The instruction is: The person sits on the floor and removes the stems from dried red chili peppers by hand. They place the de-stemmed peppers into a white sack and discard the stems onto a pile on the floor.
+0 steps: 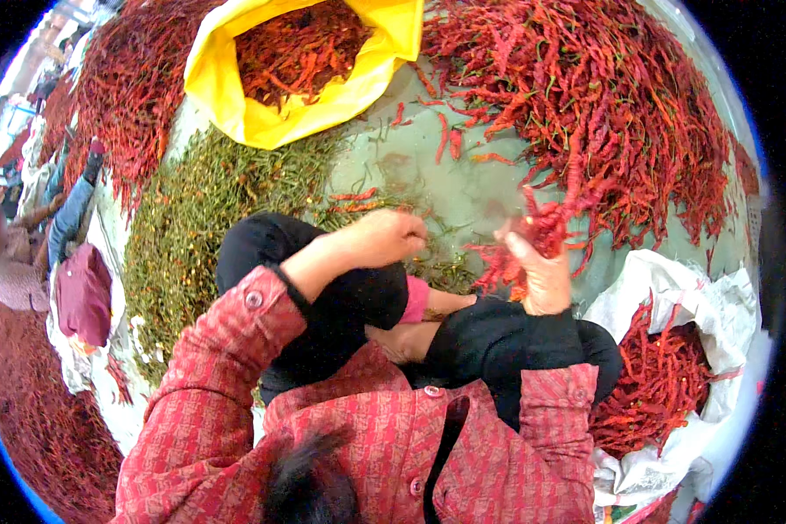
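My right hand (545, 278) grips a bunch of long wrinkled red chillies (550, 226), which stick out above the thumb and hang below the fingers. Motion blurs its fingertips. To its left, my left hand (390, 237) hovers above my bent knee with fingers curled together; I see nothing between them. Below and beyond the hands, loose green stems (452, 259) and a few red chillies (354, 195) lie on a pale green sheet (393, 157). A large heap of red chillies (616, 111) rises at the upper right, close to my right hand.
An open yellow sack (262, 131) holding red chillies stands ahead. Green stems (190, 249) are piled at my left. At my right sits a white woven sack (727, 327) of chillies. More chilli heaps (131, 85) spread leftward, where another person (19, 262) sits near a maroon bundle (85, 295).
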`<state>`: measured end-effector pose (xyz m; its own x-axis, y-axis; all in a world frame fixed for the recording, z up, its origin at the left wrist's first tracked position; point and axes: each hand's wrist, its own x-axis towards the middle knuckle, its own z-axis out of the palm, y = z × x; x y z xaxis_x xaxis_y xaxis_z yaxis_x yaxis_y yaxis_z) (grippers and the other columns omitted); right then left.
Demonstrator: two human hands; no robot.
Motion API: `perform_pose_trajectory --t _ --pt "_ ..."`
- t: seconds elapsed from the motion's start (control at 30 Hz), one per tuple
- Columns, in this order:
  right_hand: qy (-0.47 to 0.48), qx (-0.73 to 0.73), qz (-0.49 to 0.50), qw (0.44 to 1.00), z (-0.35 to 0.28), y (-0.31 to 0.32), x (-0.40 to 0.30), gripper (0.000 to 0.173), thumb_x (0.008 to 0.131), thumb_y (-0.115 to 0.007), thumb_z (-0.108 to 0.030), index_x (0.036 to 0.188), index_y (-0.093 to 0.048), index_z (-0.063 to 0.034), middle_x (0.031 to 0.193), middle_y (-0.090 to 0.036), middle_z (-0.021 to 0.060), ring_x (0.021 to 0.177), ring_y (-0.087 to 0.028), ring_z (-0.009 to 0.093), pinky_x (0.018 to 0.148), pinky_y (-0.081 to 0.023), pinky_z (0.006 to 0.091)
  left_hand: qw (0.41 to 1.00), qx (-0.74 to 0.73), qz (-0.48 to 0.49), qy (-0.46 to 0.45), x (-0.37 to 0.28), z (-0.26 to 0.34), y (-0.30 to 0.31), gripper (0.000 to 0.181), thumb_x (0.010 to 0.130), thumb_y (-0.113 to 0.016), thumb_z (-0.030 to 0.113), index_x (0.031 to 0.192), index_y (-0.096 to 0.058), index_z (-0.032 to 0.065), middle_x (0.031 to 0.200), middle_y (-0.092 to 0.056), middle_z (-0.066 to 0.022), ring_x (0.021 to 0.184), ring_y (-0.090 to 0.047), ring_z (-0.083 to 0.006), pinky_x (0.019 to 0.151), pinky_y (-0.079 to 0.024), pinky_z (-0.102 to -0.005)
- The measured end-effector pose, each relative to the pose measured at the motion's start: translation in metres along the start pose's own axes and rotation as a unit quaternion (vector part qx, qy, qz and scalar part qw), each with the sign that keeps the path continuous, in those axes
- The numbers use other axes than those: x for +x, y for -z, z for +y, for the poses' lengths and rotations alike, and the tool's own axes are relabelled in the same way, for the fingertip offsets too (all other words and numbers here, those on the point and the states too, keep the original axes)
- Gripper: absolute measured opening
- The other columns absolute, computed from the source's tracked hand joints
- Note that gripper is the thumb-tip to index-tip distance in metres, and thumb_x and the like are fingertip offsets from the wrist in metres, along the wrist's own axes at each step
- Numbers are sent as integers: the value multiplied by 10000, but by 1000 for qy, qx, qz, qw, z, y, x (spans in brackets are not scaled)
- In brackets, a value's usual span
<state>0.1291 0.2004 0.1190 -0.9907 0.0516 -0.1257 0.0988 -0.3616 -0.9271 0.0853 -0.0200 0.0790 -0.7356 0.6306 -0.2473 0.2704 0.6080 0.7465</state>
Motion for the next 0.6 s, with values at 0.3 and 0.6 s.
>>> perform_pose_trajectory --t 0.3,0.6 --pt "-86 40 160 982 37 23 37 160 731 -613 -67 881 -566 -36 797 -587 24 706 -553 119 680 -438 254 951 224 198 80 186 -91 29 257 783 -434 226 926 -533 37 811 -550 -177 795 -546 -351 697 -446 -429" --pt "-132 23 149 980 42 21 45 179 748 -599 -58 921 -569 -23 825 -574 -5 730 -520 78 685 -416 231 940 320 73 93 239 -51 19 295 772 -514 300 947 -517 63 903 -539 -140 841 -552 -310 684 -452 -413"
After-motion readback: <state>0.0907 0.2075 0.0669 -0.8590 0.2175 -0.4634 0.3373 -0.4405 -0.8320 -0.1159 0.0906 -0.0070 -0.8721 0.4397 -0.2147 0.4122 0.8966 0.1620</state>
